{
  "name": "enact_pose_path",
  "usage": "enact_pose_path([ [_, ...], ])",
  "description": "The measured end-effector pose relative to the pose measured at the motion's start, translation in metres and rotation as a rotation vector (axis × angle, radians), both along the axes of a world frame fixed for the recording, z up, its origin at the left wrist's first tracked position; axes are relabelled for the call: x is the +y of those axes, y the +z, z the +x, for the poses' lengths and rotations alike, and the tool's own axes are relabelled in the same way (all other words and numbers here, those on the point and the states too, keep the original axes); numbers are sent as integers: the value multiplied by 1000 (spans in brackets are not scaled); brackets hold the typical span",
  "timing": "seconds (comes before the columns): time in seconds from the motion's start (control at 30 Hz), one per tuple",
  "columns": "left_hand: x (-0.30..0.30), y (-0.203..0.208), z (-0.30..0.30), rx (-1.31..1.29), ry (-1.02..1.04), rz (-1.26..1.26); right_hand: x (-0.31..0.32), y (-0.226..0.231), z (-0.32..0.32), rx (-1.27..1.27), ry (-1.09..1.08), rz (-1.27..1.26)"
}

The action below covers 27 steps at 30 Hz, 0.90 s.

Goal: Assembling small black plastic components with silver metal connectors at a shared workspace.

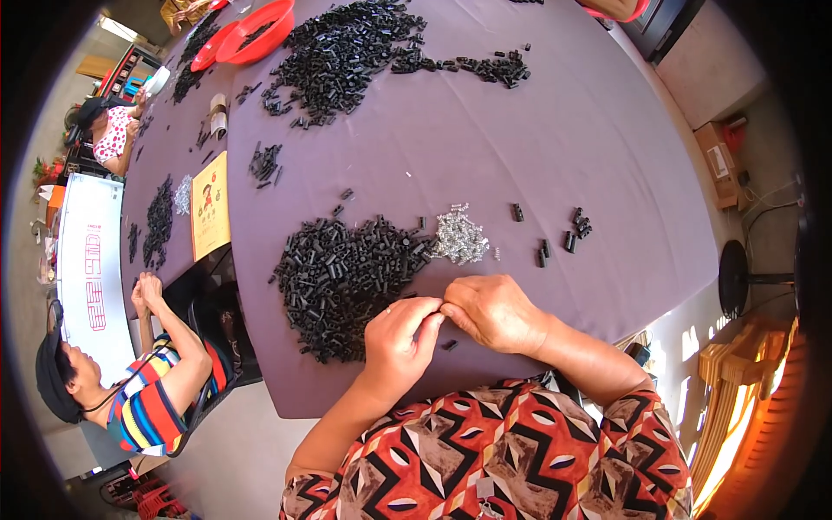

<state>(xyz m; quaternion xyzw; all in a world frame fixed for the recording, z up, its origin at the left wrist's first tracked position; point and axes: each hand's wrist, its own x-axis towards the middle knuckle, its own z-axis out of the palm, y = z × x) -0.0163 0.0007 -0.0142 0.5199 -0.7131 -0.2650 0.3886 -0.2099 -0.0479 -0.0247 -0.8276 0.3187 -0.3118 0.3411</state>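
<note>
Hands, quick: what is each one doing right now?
Left hand: fingers pinched shut against the right hand; what it holds cannot be told.
Right hand: fingers pinched shut at the same spot; contents hidden.

Yellow booklet (211,204), white sign (91,260), cardboard box (716,162)

Head-worn view, looking down, table (537,156) close

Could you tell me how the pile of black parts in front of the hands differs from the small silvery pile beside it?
The black pile is far larger and spreads wide; the silvery pile is a small, compact cluster. The black pile is dark and matte, while the silvery pile glints pale. The black pile reaches close to the left hand, whereas the silvery pile lies farther up, above the right hand. Both rest loose on the purple tablecloth.
</note>
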Motion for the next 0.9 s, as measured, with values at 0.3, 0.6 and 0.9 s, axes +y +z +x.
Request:
enact_pose_path([
  [0.3,-1,8,10,623,24,679,-6,8,-2,-17,-40,-73],
  [0.6,-2,-4,4,827,29,723,-1,0,3,4,-80,-212],
  [0.9,-1,1,3,1019,0,909,-1,0,3,-52,-74,-83],
])
